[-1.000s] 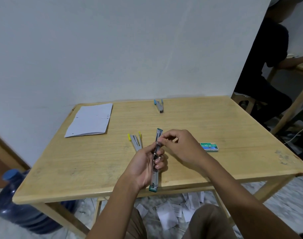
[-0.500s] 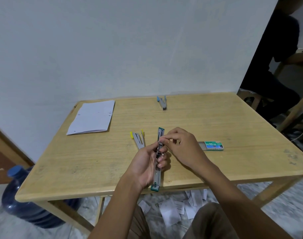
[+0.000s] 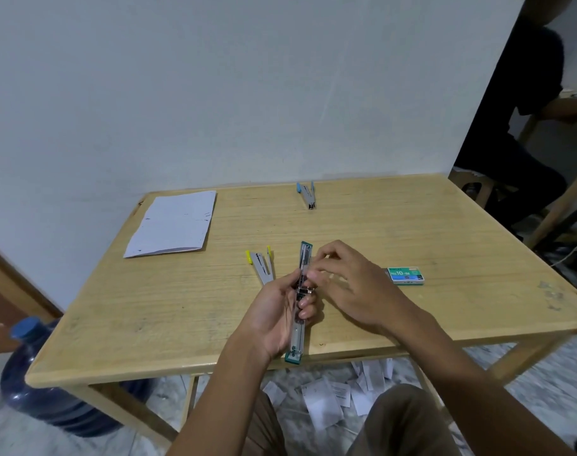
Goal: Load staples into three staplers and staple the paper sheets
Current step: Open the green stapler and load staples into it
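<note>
Three staplers are in view from my remote seat, and only one is in the hands. The green stapler is swung fully open into one long straight strip, running away from me over the near middle of the surface, with its green end cap hanging just past the near edge. My left hand grasps it around the hinge, palm turned inward, thumb on one side and fingers curled round the other. My right hand sits just beside it on the right, fingertips bunched against the open metal channel above the left thumb. That spot is blurred, so I cannot tell whether those fingers pinch anything.

The yellow stapler lies just left of the green one, resting on the wood with its two arms spread in a narrow V. The blue stapler lies well apart near the far edge, also slightly open. A stack of paper sheets lies flat at the far left corner. A small green staple box rests to the right of my right hand, near but not touching it.

On the floor under the surface lie scattered paper scraps, and a blue water bottle stands by the left legs. Another person in dark clothes sits at the far right
</note>
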The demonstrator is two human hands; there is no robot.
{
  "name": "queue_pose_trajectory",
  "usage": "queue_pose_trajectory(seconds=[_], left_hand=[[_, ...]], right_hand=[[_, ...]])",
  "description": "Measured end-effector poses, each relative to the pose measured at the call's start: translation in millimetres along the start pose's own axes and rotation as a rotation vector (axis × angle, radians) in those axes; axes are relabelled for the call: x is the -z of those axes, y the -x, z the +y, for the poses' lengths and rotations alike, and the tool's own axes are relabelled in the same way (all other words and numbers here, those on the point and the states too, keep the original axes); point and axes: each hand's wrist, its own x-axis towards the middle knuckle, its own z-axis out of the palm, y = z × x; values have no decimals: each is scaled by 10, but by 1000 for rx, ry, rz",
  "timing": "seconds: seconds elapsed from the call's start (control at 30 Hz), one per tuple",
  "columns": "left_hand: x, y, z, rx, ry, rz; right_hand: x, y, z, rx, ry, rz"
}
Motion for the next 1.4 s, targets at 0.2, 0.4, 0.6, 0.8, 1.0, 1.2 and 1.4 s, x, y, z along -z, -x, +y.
queue_pose_trajectory(seconds=[0.2, 0.4, 0.6, 0.8, 1.0, 1.2, 1.4], left_hand=[[-32, 11, -13, -22, 55, 4], [-35, 9, -9, -23, 65, -9], [-27, 8, -12, -30, 49, 4], [-34, 6, -22, -53, 43, 12], [-34, -2, -15, -50, -4, 43], [-39, 8, -9, -32, -15, 19], [-30, 13, -19, -30, -40, 41]], right_hand=[[125, -47, 65, 113, 295, -28], [117, -124, 87, 107, 333, -17], [-24, -45, 71, -43, 222, 35], [-152, 213, -65, 47, -157, 235], [-226, 219, -38, 94, -183, 366], [-249, 176, -81, -3, -202, 382], [-276, 50, -173, -139, -22, 346]])
